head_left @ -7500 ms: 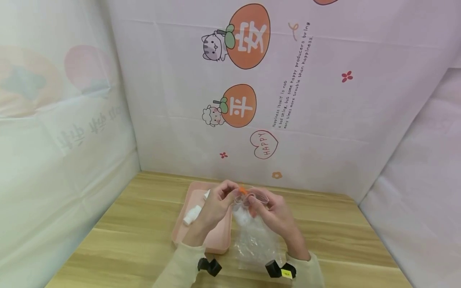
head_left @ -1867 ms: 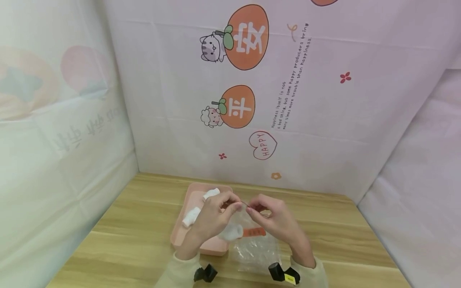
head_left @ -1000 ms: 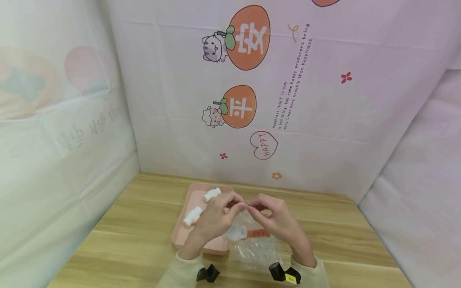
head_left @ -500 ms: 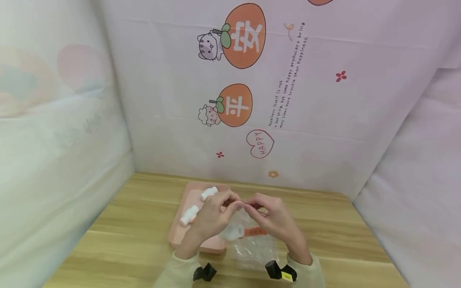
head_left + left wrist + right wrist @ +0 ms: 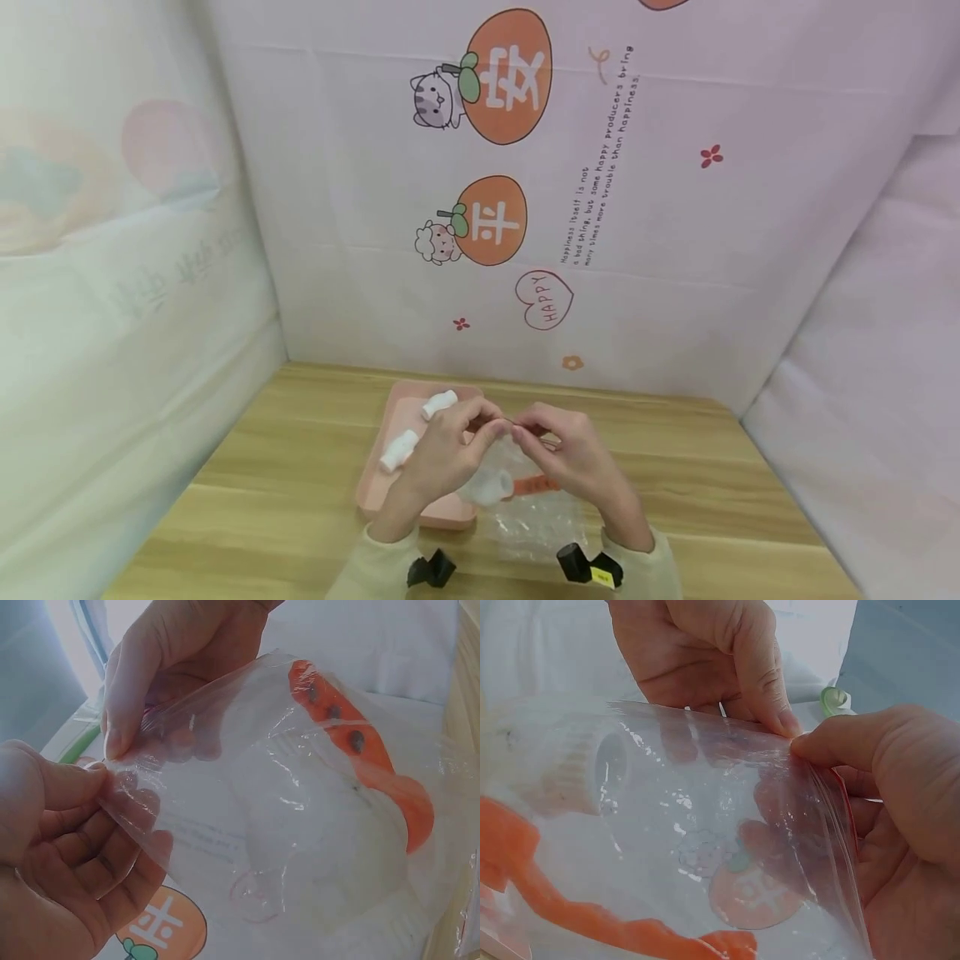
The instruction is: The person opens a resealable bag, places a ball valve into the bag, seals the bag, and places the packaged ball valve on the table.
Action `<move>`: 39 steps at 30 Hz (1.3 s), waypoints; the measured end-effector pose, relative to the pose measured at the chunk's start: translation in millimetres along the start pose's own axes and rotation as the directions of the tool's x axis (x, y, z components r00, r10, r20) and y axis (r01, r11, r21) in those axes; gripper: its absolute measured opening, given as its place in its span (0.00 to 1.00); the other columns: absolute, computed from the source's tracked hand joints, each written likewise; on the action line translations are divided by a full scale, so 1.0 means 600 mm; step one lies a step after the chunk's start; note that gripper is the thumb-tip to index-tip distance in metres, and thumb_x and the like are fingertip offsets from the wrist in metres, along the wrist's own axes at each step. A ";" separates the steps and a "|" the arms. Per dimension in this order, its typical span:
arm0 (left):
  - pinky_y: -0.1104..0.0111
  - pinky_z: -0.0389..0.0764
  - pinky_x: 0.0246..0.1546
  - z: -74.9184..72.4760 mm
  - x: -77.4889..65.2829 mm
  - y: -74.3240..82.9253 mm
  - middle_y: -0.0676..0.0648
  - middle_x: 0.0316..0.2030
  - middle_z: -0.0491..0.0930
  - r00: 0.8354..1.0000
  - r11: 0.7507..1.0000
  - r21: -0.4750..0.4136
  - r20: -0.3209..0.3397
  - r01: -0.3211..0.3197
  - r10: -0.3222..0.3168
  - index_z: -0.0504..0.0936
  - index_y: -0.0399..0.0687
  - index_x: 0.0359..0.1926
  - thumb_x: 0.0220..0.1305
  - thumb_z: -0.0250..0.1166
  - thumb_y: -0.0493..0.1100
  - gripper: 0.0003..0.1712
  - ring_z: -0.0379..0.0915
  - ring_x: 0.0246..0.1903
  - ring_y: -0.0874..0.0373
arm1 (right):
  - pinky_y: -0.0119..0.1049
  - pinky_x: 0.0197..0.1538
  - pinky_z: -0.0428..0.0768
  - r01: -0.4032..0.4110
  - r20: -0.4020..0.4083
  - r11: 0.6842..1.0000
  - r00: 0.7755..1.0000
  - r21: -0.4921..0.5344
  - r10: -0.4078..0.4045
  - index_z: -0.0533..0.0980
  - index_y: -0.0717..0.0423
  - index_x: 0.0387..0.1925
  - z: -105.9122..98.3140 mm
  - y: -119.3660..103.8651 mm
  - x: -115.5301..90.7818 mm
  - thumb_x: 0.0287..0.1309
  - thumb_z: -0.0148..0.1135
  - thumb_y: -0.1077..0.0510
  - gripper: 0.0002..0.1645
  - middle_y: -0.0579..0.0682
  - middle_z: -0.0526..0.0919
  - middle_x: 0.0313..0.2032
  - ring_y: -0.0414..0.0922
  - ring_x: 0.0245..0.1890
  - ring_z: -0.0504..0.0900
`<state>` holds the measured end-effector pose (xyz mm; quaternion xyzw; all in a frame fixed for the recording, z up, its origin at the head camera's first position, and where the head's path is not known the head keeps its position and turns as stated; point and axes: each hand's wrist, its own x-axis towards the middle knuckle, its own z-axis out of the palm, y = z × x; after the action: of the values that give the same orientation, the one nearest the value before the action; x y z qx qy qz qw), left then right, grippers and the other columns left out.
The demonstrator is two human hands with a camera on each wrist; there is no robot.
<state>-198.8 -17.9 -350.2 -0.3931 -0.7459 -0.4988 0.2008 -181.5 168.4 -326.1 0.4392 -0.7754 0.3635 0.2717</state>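
A clear zip bag point(image 5: 536, 529) hangs upright between my hands, its top edge level with my fingertips. My left hand point(image 5: 447, 448) pinches that edge between thumb and forefinger. Close beside it, my right hand point(image 5: 576, 450) pinches the same edge, and the two thumbs almost meet. Through the film show an orange strip point(image 5: 360, 742) with dark oval marks and a white hollow plastic piece point(image 5: 562, 769) with a round ribbed opening. A thin red line point(image 5: 847, 806) runs along the bag's mouth beside the right fingers. Whether the seal is closed cannot be told.
A pink tray point(image 5: 369, 492) stands on the wood-grain table point(image 5: 247, 492), left of the bag and partly behind my left hand. Two white tube-like pieces point(image 5: 399, 450) lie in it. A printed white cloth point(image 5: 637, 333) forms the back wall.
Earlier, both hands worked at the bag's mouth around the orange strip. Now the strip and white piece sit lower inside, and the fingers pinch the top edge. Over the last second little moves.
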 end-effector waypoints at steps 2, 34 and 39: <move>0.72 0.78 0.33 -0.002 0.000 0.000 0.57 0.30 0.79 1.000 1.000 -0.020 0.013 -0.005 0.006 0.77 0.51 0.36 0.64 0.59 0.42 0.02 0.75 0.30 0.65 | 0.23 0.23 0.72 0.003 0.000 1.000 1.000 0.001 -0.003 0.77 0.55 0.30 0.000 0.004 -0.002 0.47 0.63 0.75 0.13 0.46 0.79 0.23 0.37 0.21 0.73; 0.78 0.73 0.27 -0.009 0.000 0.001 0.57 0.27 0.80 1.000 0.996 0.085 0.004 -0.028 0.027 0.81 0.52 0.34 0.63 0.60 0.44 0.04 0.69 0.25 0.70 | 0.25 0.26 0.76 -0.018 0.046 1.000 0.999 0.017 0.017 0.78 0.51 0.33 0.002 0.018 -0.010 0.55 0.61 0.68 0.09 0.41 0.79 0.27 0.33 0.25 0.76; 0.78 0.72 0.27 -0.011 0.001 0.001 0.57 0.28 0.78 0.998 0.995 0.081 0.018 -0.060 0.059 0.80 0.50 0.35 0.63 0.60 0.43 0.04 0.67 0.25 0.70 | 0.25 0.25 0.76 -0.027 0.041 0.999 0.999 0.022 0.026 0.77 0.49 0.33 0.006 0.020 -0.012 0.55 0.60 0.67 0.09 0.40 0.79 0.28 0.33 0.25 0.76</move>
<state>-199.2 -23.4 -346.9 -0.4106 -0.7550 -0.4588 0.2255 -189.0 173.0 -337.2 0.4392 -0.7823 0.3667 0.2463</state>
